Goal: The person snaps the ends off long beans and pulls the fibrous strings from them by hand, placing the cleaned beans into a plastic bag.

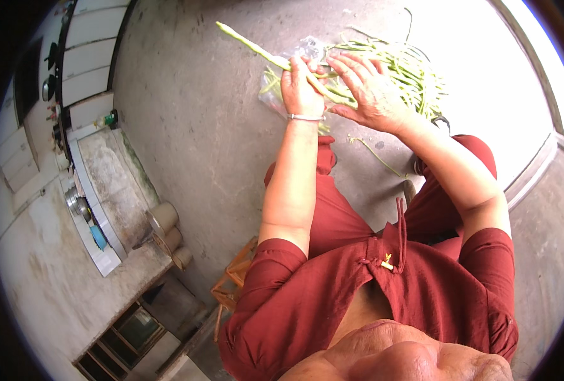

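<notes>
Long green bean pods (253, 45) are gripped in my left hand (303, 88), which has a bangle at the wrist. One pod sticks out far beyond the fingers toward the upper left, and others run toward my right hand (370, 93). My right hand is spread, its thumb apart from its fingers, close to the pods' lower ends; whether it touches them is unclear. Beneath my hands lies a clear plastic bag (272, 93) with some pods at it. A large pile of long green beans (417, 78) spreads on the floor beyond my right hand.
A loose thin stem (379, 155) lies on the concrete floor (191, 119) between my legs. To the left are a wooden stool (232, 276), several stacked buckets or pots (164, 216), and a counter (96, 219) bearing metal bowls (74, 202) and a blue basin (98, 237). Bright light falls at the right.
</notes>
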The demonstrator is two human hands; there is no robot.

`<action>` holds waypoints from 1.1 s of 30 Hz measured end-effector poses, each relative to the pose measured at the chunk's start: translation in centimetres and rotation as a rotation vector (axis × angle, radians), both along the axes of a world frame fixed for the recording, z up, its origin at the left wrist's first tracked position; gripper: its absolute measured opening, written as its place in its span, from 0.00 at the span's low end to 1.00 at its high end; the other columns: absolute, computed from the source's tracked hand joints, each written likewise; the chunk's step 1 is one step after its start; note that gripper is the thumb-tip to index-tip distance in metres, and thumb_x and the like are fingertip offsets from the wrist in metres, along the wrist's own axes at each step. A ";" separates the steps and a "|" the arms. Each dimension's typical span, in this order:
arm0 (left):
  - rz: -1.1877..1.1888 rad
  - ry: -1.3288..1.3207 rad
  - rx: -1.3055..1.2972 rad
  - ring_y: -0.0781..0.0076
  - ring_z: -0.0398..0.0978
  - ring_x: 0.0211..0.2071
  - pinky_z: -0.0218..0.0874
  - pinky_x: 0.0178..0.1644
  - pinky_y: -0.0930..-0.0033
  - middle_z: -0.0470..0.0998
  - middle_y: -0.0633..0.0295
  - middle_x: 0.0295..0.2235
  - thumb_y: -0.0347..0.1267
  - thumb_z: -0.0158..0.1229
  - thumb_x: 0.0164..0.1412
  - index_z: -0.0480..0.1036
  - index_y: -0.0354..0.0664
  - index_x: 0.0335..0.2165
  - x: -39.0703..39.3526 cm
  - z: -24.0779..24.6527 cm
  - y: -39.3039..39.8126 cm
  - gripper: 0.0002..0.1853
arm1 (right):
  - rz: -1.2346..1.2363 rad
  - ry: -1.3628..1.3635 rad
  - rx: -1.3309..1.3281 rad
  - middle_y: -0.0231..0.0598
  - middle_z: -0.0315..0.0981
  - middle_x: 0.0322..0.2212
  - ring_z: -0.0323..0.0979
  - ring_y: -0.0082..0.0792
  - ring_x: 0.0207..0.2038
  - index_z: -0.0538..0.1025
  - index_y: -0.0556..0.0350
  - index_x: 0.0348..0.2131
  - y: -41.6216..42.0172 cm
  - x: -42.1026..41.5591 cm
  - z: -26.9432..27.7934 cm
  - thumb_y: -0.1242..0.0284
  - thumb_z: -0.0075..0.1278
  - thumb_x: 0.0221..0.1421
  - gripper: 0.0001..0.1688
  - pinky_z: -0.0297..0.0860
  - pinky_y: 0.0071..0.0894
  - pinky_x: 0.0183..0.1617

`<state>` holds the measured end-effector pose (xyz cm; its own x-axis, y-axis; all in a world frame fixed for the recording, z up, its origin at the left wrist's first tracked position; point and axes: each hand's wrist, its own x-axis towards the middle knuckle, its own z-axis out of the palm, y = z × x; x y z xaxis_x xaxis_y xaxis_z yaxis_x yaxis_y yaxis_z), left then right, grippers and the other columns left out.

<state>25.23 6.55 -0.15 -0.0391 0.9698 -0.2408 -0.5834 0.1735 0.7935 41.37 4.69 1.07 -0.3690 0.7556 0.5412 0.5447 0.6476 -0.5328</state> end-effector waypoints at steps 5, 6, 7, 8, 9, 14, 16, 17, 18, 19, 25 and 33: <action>-0.064 -0.052 0.061 0.70 0.64 0.28 0.59 0.33 0.69 0.65 0.63 0.26 0.41 0.43 0.61 0.64 0.42 0.30 1.5 -0.6 0.0 0.13 | 0.040 -0.171 -0.174 0.37 0.69 0.28 0.69 0.35 0.34 0.66 0.59 0.44 -0.3 0.5 -2.0 0.65 0.52 0.46 0.27 0.57 0.39 0.41; -0.076 -0.090 0.083 0.67 0.66 0.30 0.60 0.36 0.68 0.68 0.60 0.29 0.42 0.42 0.61 0.65 0.39 0.35 1.5 -0.4 0.0 0.16 | 0.031 -0.132 -0.170 0.38 0.68 0.26 0.68 0.36 0.31 0.66 0.58 0.41 -0.2 0.5 -2.3 0.66 0.51 0.47 0.23 0.58 0.39 0.38; -0.075 -0.064 0.043 0.68 0.67 0.31 0.61 0.35 0.69 0.69 0.59 0.30 0.43 0.41 0.62 0.65 0.38 0.37 1.6 -0.2 0.1 0.18 | 0.022 -0.094 -0.166 0.38 0.68 0.23 0.68 0.37 0.28 0.67 0.58 0.39 -0.1 0.5 -2.5 0.66 0.50 0.48 0.19 0.59 0.39 0.35; -0.074 -0.039 0.004 0.68 0.68 0.31 0.61 0.34 0.70 0.70 0.58 0.31 0.43 0.40 0.62 0.64 0.37 0.39 1.7 0.1 0.1 0.19 | 0.014 -0.056 -0.163 0.39 0.67 0.20 0.68 0.39 0.25 0.67 0.58 0.36 0.0 0.5 -2.6 0.67 0.49 0.49 0.16 0.60 0.38 0.32; -0.070 -0.013 -0.036 0.69 0.69 0.32 0.61 0.33 0.71 0.71 0.57 0.32 0.44 0.40 0.62 0.64 0.36 0.40 1.6 0.5 0.0 0.21 | 0.010 -0.010 -0.201 0.40 0.66 0.19 0.67 0.41 0.24 0.67 0.57 0.33 0.1 0.5 -2.3 0.68 0.49 0.49 0.13 0.60 0.39 0.29; -0.174 -0.043 -0.094 0.70 0.69 0.38 0.64 0.37 0.68 0.69 0.56 0.41 0.46 0.39 0.62 0.57 0.37 0.50 1.2 -0.5 -0.3 0.26 | -0.056 0.232 -0.356 0.47 0.62 0.14 0.64 0.47 0.19 0.64 0.58 0.24 1.4 0.9 -0.7 0.67 0.49 0.51 0.15 0.60 0.38 0.23; -0.238 -0.070 -0.086 0.66 0.69 0.38 0.62 0.42 0.63 0.70 0.55 0.38 0.45 0.38 0.62 0.58 0.37 0.49 2.2 0.1 -0.6 0.25 | -0.027 0.390 -0.493 0.46 0.61 0.13 0.65 0.43 0.18 0.64 0.59 0.23 1.6 0.9 -1.1 0.65 0.50 0.51 0.16 0.60 0.36 0.23; -0.271 -0.084 -0.082 0.64 0.69 0.38 0.60 0.45 0.61 0.71 0.54 0.37 0.45 0.38 0.62 0.59 0.37 0.49 2.6 0.2 -0.7 0.25 | -0.005 0.494 -0.598 0.45 0.61 0.13 0.65 0.41 0.18 0.64 0.60 0.23 1.5 0.8 -1.0 0.65 0.51 0.50 0.17 0.60 0.35 0.22; -0.367 -0.114 -0.053 0.64 0.70 0.38 0.60 0.46 0.61 0.72 0.54 0.33 0.44 0.36 0.63 0.60 0.37 0.47 2.4 -0.7 -0.7 0.23 | 0.025 0.601 -0.703 0.44 0.61 0.13 0.65 0.39 0.18 0.65 0.60 0.23 1.4 0.7 -0.9 0.65 0.51 0.50 0.17 0.60 0.34 0.22; -0.445 -0.116 0.011 0.65 0.69 0.39 0.61 0.44 0.62 0.71 0.56 0.35 0.44 0.36 0.63 0.61 0.37 0.46 2.1 -1.4 -0.7 0.22 | 0.016 0.547 -0.632 0.43 0.61 0.13 0.65 0.36 0.17 0.66 0.60 0.23 1.5 0.7 -0.7 0.64 0.51 0.50 0.17 0.60 0.32 0.22; -0.448 -0.124 0.022 0.72 0.66 0.39 0.62 0.39 0.68 0.67 0.65 0.38 0.42 0.36 0.64 0.62 0.42 0.42 4.3 -0.9 -1.9 0.18 | -0.060 0.601 -0.603 0.36 0.64 0.13 0.64 0.27 0.16 0.72 0.57 0.28 1.8 0.8 0.0 0.63 0.52 0.51 0.14 0.62 0.25 0.21; -0.536 0.152 -0.035 0.78 0.64 0.34 0.57 0.31 0.78 0.64 0.65 0.39 0.25 0.40 0.59 0.51 0.49 0.53 5.1 0.1 -2.1 0.23 | -0.116 0.577 -0.490 0.42 0.66 0.40 0.68 0.32 0.36 0.76 0.54 0.33 1.7 0.8 -1.4 0.65 0.50 0.52 0.13 0.66 0.30 0.38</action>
